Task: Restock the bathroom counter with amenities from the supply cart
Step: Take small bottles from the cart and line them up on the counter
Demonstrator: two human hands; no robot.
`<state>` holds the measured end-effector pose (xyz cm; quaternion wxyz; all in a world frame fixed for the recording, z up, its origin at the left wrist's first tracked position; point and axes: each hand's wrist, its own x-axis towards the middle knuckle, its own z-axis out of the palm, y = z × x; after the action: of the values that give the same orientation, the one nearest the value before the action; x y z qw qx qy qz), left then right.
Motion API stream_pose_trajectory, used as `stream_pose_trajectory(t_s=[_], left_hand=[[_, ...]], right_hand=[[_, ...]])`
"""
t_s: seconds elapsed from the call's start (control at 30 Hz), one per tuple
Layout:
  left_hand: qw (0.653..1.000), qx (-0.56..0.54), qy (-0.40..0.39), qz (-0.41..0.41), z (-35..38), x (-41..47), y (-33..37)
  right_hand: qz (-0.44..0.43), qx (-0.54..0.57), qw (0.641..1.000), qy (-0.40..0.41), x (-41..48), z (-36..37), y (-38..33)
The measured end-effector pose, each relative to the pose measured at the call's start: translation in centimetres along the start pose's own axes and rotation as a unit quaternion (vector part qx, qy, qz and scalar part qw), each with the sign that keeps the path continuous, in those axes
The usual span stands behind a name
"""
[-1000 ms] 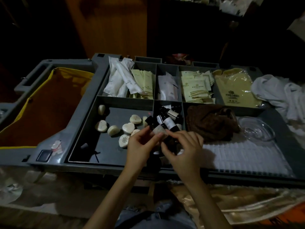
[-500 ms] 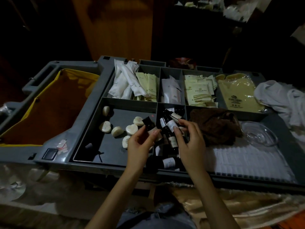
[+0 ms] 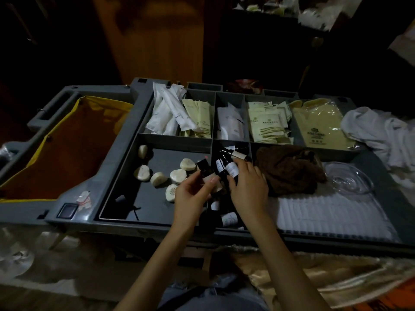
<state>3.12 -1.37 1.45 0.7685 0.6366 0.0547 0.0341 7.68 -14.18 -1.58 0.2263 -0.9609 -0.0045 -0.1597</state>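
Held in left hand (image 3: 190, 196), fingers curled round it: small dark pale-labelled bottle (image 3: 207, 173), at edge of narrow bottle compartment of grey plastic supply cart (image 3: 125, 131) — likely gathered for restocking. In right hand (image 3: 249, 189), fingers likewise curled, second dark bottle (image 3: 231, 168) gripped.

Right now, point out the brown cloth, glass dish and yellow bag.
brown cloth (image 3: 289, 172): head view, crumpled middle.
glass dish (image 3: 348, 178): head view, bare bowl centre.
yellow bag (image 3: 69, 151): head view, inner wall.
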Motion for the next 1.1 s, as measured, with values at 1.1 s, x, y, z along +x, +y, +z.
stream_pose_trajectory(t_s=[1.1], left_hand=[[0.992,0.043,-0.109,-0.053,-0.9,0.5,-0.5]], right_hand=[[0.174,0.541,0.823,-0.001,-2.9,-2.6,0.8]])
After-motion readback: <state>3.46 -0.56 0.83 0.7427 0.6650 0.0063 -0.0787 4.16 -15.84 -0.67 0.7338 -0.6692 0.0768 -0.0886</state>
